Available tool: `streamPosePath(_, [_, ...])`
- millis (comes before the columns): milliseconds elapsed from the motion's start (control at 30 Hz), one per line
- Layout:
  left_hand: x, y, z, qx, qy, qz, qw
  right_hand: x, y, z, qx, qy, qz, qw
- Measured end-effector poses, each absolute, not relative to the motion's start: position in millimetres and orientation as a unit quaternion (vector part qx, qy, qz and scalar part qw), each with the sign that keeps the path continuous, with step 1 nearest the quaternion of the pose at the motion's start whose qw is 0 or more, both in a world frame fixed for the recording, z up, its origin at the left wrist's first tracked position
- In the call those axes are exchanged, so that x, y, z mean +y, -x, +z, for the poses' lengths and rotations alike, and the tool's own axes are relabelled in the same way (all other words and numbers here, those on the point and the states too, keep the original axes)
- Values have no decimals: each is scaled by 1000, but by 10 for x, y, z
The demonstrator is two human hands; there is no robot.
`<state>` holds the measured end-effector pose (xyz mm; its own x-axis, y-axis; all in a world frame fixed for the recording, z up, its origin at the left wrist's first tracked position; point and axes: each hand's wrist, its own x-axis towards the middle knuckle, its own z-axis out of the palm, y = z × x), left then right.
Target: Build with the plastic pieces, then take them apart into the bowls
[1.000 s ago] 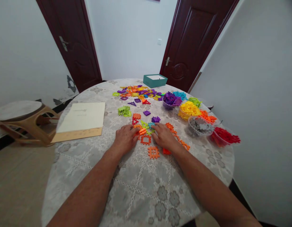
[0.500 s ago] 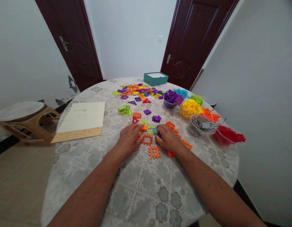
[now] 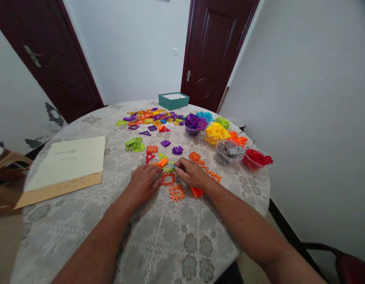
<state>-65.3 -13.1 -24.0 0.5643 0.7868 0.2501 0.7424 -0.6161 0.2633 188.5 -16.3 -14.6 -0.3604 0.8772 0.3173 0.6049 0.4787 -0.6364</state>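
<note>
Blue piece (image 3: pixel 172 166) points left from the right hand (image 3: pixel 189 172), long axis crosswise.

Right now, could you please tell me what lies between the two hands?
The head view shows an orange square frame between the left hand and the right hand, with green pieces, an orange piece and a blue piece beyond it.

On the desk (image 3: pixel 143 244), the right hand (image 3: pixel 190 172) pinched a blue piece (image 3: pixel 172 166), the left hand (image 3: pixel 143 182) lay by an orange piece (image 3: pixel 163 162), tubs (image 3: pixel 222 158) stood to the right, paper (image 3: pixel 66 161) lay left, and a green box (image 3: pixel 173 104) stood beyond loose pieces (image 3: pixel 158 116).
</note>
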Motion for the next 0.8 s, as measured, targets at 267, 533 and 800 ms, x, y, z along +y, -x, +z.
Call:
streamPosePath(267, [-95, 671, -293, 429, -883, 177, 73, 5, -1927, -243, -630, 548, 301, 461])
streamPosePath(533, [-66, 748, -254, 438, -866, 195, 143, 122, -1930, -232, -465, 505, 504, 524])
streamPosePath(800, [-122, 767, -139, 455, -846, 231, 157, 133, -1998, -261, -424, 484, 514, 568])
